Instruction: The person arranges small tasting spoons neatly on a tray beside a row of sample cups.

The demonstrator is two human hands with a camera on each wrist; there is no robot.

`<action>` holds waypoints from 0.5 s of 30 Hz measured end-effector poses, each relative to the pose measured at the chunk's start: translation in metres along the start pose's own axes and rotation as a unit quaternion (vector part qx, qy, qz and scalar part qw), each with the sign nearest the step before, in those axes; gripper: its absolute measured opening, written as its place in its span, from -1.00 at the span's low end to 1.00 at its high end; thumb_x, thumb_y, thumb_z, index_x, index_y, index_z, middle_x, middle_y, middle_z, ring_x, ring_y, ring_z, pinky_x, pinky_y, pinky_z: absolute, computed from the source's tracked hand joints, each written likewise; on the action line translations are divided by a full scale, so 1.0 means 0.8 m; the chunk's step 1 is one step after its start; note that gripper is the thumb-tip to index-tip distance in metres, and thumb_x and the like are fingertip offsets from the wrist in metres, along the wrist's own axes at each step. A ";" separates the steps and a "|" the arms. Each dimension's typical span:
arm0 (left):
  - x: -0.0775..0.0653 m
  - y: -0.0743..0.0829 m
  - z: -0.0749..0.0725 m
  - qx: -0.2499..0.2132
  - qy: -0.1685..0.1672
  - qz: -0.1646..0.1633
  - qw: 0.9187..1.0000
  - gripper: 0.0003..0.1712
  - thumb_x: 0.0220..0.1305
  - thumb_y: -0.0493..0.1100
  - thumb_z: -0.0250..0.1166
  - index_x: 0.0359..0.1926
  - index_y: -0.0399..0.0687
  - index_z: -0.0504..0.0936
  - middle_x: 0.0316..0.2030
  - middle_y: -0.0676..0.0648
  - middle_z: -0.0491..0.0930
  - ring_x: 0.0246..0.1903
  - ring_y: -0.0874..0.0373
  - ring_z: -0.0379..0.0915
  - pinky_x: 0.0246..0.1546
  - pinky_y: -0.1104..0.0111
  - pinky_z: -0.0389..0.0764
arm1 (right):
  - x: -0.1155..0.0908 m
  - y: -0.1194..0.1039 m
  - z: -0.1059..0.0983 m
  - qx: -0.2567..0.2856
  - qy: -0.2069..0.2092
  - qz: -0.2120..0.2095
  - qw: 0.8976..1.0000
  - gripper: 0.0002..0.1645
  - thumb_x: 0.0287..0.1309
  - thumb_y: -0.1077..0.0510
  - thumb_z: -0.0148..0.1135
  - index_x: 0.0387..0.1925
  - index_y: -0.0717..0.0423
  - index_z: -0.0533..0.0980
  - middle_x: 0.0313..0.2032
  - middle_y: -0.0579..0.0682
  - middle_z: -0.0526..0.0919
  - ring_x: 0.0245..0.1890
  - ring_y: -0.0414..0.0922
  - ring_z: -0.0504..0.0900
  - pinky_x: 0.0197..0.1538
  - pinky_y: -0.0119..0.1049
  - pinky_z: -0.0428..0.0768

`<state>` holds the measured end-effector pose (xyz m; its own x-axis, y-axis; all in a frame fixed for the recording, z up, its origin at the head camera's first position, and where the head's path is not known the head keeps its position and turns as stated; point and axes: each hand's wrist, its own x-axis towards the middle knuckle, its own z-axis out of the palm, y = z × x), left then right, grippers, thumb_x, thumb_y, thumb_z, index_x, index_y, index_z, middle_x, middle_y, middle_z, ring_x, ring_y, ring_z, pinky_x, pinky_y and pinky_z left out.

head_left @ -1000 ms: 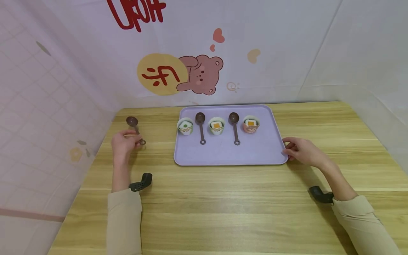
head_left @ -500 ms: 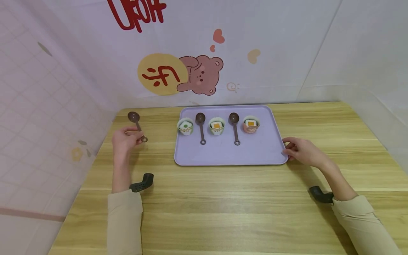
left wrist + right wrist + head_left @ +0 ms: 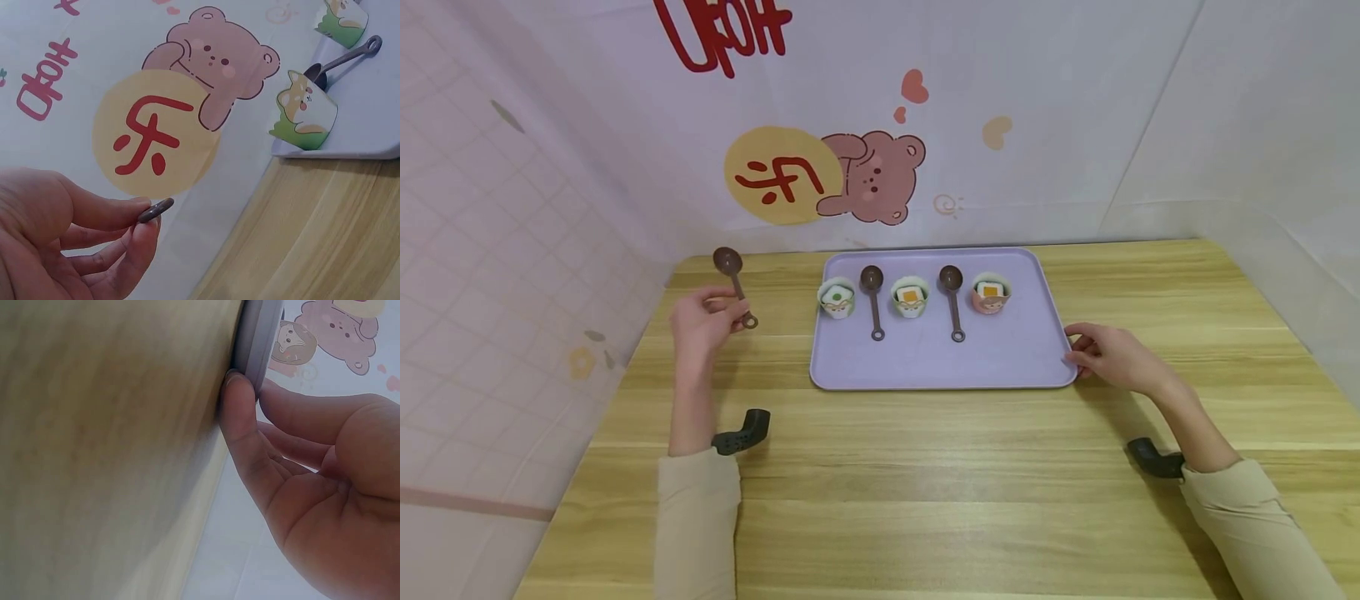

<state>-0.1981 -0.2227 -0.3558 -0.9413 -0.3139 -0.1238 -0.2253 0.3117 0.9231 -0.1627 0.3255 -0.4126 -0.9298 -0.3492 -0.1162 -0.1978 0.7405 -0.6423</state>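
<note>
My left hand (image 3: 706, 325) pinches the handle of a brown measuring spoon (image 3: 727, 262) between thumb and fingers, left of the tray. The spoon's round bowl points away from me and appears raised off the table. In the left wrist view, only the spoon's ring end (image 3: 156, 210) shows beyond the fingertips. At the lavender tray's (image 3: 925, 367) front right corner, my right hand (image 3: 1112, 357) grips the rim; the right wrist view shows the tray's edge (image 3: 255, 353) between thumb and finger.
On the tray, a green paper cup (image 3: 837, 302), a middle cup (image 3: 910, 302) and a pink cup (image 3: 992, 297) hold small white pieces. Two brown spoons, a left one (image 3: 874, 304) and a right one (image 3: 953, 304), lie between them. A printed cloth backdrop (image 3: 1060, 150) rises behind the wooden table (image 3: 940, 483).
My left hand has moved away from me and slightly right, carrying the measuring spoon with it. The right hand and tray have stayed in place.
</note>
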 end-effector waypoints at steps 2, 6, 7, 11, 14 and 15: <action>-0.003 0.004 0.003 0.001 -0.001 0.005 1.000 -0.57 0.34 -0.30 0.35 0.17 -0.39 0.56 -0.20 -0.18 0.64 -0.48 0.37 0.61 -0.34 0.50 0.68 | 0.000 0.000 0.000 0.000 0.001 -0.002 1.000 -0.49 0.34 0.36 0.23 0.17 0.65 0.32 -0.32 0.23 0.69 -0.46 -0.07 0.68 -0.42 -0.30 0.66; -0.007 0.010 0.009 0.007 0.000 0.019 1.000 -0.61 0.33 -0.31 0.35 0.14 -0.38 0.59 -0.14 -0.26 0.65 -0.50 0.36 0.61 -0.38 0.52 0.67 | 0.000 0.000 0.002 -0.001 0.003 -0.004 1.000 -0.50 0.33 0.37 0.24 0.16 0.64 0.34 -0.32 0.21 0.69 -0.47 -0.09 0.67 -0.41 -0.31 0.66; -0.008 0.011 0.010 0.010 0.000 0.022 1.000 -0.62 0.33 -0.31 0.35 0.13 -0.38 0.60 -0.14 -0.27 0.65 -0.51 0.36 0.61 -0.39 0.53 0.66 | 0.000 0.000 0.001 -0.001 0.003 -0.004 1.000 -0.50 0.33 0.37 0.24 0.16 0.64 0.34 -0.32 0.21 0.69 -0.47 -0.10 0.67 -0.41 -0.31 0.66; -0.010 0.015 0.016 0.018 -0.002 0.036 0.999 -0.62 0.32 -0.31 0.35 0.11 -0.37 0.61 -0.14 -0.30 0.66 -0.53 0.36 0.60 -0.40 0.52 0.67 | -0.001 -0.001 0.002 -0.001 0.004 -0.005 1.000 -0.50 0.32 0.38 0.24 0.16 0.63 0.35 -0.32 0.20 0.69 -0.47 -0.11 0.67 -0.41 -0.31 0.66; -0.012 0.017 0.020 0.026 -0.003 0.045 0.999 -0.64 0.31 -0.31 0.35 0.10 -0.36 0.62 -0.13 -0.34 0.67 -0.55 0.36 0.60 -0.42 0.52 0.66 | 0.000 -0.001 0.002 -0.001 0.003 -0.005 1.000 -0.50 0.32 0.38 0.24 0.16 0.64 0.34 -0.32 0.21 0.69 -0.46 -0.10 0.68 -0.41 -0.31 0.67; -0.013 0.018 0.022 0.029 -0.004 0.049 0.998 -0.64 0.31 -0.31 0.35 0.10 -0.35 0.62 -0.12 -0.34 0.67 -0.55 0.36 0.60 -0.44 0.53 0.66 | 0.000 -0.001 0.001 0.000 0.002 -0.005 1.000 -0.49 0.33 0.37 0.24 0.16 0.65 0.33 -0.32 0.22 0.69 -0.46 -0.09 0.68 -0.41 -0.31 0.67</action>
<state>-0.1957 -0.1995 -0.3476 -0.9612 -0.2734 -0.0375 -0.1470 0.3924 0.9080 -0.1621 0.3245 -0.4129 -0.9290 -0.3543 -0.1070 -0.2071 0.7371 -0.6433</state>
